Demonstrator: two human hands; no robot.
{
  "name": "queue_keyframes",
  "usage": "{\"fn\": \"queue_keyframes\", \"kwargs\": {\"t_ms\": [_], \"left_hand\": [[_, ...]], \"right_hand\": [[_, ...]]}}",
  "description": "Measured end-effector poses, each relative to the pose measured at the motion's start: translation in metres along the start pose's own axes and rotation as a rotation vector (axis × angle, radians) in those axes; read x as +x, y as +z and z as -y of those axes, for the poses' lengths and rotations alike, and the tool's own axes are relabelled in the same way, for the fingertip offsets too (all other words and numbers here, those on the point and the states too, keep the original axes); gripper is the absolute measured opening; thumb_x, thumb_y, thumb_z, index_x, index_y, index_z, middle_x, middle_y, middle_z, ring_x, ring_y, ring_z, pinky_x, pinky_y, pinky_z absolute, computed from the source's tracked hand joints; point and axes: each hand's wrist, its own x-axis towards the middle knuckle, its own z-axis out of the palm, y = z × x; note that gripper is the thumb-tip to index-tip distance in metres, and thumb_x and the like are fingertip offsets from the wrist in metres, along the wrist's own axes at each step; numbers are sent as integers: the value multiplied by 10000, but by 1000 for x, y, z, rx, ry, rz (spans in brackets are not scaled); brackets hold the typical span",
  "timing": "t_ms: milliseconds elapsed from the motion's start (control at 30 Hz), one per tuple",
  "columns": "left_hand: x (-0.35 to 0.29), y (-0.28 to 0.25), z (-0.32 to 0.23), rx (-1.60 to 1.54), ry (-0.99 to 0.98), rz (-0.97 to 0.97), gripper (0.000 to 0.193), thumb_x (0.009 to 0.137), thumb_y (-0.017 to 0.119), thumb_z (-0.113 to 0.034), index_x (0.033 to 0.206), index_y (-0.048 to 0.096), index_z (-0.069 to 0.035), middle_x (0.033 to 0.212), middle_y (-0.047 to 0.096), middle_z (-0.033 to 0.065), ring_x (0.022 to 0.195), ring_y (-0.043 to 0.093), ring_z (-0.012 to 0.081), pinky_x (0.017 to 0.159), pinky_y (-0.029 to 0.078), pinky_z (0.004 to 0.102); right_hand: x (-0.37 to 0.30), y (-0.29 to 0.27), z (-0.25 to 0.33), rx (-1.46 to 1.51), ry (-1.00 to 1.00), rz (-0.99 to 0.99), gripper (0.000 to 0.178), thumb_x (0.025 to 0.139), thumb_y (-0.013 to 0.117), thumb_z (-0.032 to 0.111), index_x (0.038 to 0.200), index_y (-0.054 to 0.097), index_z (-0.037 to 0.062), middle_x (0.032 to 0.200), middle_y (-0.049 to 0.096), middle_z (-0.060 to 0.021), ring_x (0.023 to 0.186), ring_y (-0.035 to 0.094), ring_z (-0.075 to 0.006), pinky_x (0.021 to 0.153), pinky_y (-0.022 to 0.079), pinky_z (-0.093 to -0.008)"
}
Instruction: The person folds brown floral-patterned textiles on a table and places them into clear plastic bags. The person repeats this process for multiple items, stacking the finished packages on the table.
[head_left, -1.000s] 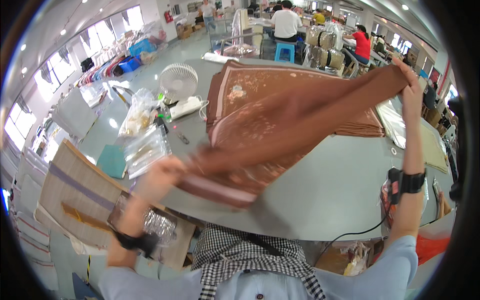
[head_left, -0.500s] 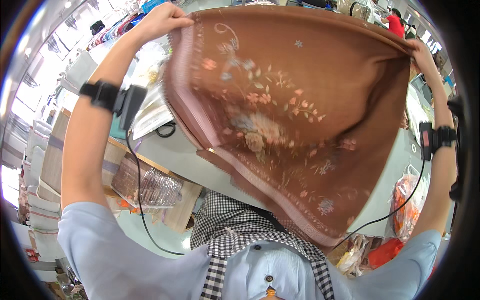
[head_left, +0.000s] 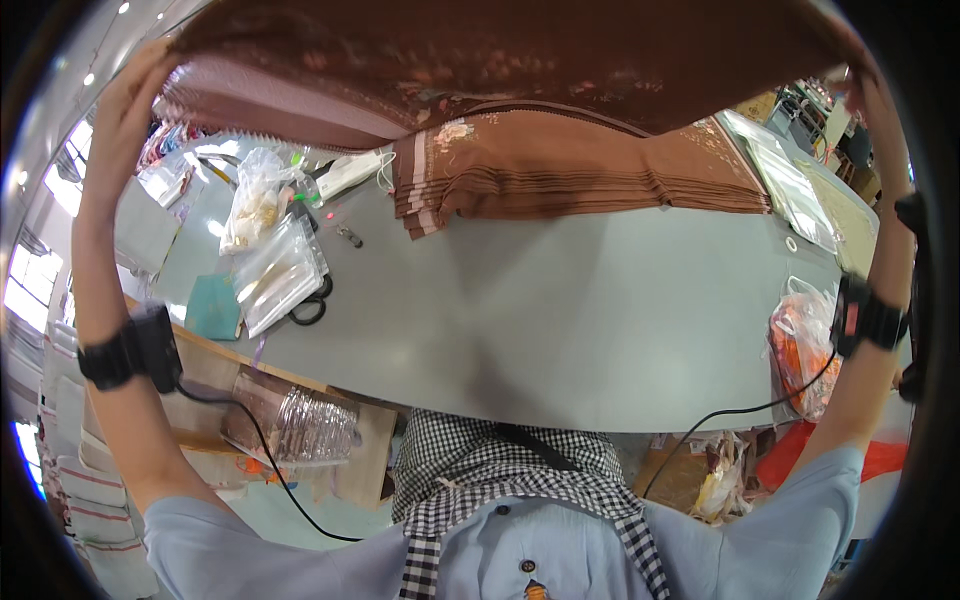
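Observation:
A wide brown floral cloth (head_left: 520, 50) with a pale pinkish border is stretched between my raised hands at the top of the view, blurred by motion. My left hand (head_left: 138, 92) is closed on its left end. My right hand (head_left: 862, 70), smeared and partly hidden, grips the right end. Below and beyond the lifted cloth lies a layered stack of brown cloths (head_left: 590, 165) on the grey table, partly covered from sight by the cloth I hold.
On the left of the grey table (head_left: 560, 320) lie clear plastic bags (head_left: 285, 275), black-handled scissors (head_left: 312, 305) and a teal sheet (head_left: 213, 307). Flat clear packages (head_left: 785, 185) lie at right, above a bag of orange items (head_left: 803, 345). Plastic-wrapped goods (head_left: 310, 425) sit on a lower shelf.
Both hands have swung the cloth up and away from me; its lower edge has lifted off my lap. The cloth stack and the tabletop have come into sight.

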Motion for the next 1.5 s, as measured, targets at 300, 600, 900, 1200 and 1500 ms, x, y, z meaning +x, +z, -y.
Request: {"fn": "queue_keyframes", "kwargs": {"t_ms": [300,600,900,1200,1500], "left_hand": [[-175,17,-119,-292,-114,294,188,774,541,94,925,639,37,1074,657,139,966,605,286,816,480,346],[-295,66,-185,-780,-728,650,236,678,633,101,878,619,-23,825,612,46,765,581,168,675,476,293],[-262,189,-122,-1084,-886,731,281,801,680,-35,1075,629,3,938,651,46,870,593,90,771,491,257],[-255,263,-100,-660,-640,940,379,753,743,-80,1113,645,-15,1003,700,132,896,666,212,785,522,333],[-241,235,-95,-507,-535,919,242,747,735,-176,944,711,-39,853,699,147,818,668,304,730,511,364]], "right_hand": [[-231,15,69,782,425,543,480,900,584,470,1058,582,17,1290,563,-163,1258,484,-261,1069,365,-413],[-363,16,128,302,818,889,412,603,648,-145,996,634,-22,969,649,-106,903,634,-221,925,465,-322],[-369,169,33,829,1145,209,228,951,582,160,1103,598,-10,952,621,-21,905,559,-104,804,434,-252],[-337,217,24,144,85,712,318,767,647,-16,1074,653,68,1019,643,-117,1030,574,-305,947,408,-406],[-318,202,17,-39,-84,748,90,732,620,5,781,624,80,781,575,-72,849,545,-274,875,380,-408]]}}
